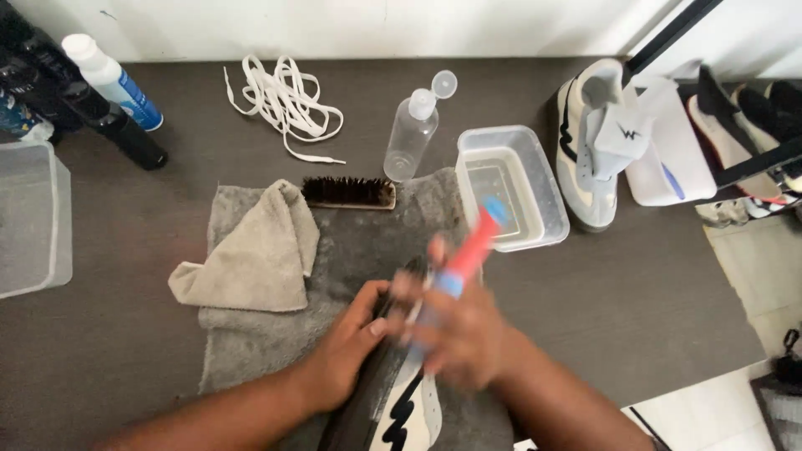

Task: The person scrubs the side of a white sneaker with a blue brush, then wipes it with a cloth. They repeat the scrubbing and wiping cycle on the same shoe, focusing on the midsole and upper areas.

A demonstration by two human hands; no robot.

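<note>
My left hand grips the side of a sneaker with a dark sole and a white upper, lying on a grey towel in front of me. My right hand, blurred by motion, holds a red and blue toothbrush over the shoe, its blue head pointing up toward a clear plastic tub of water.
A folded beige cloth and a dark bristle brush lie on the towel. White laces, a clear bottle, a white and blue bottle and a black bottle sit behind. A second sneaker stands at right, a clear container at left.
</note>
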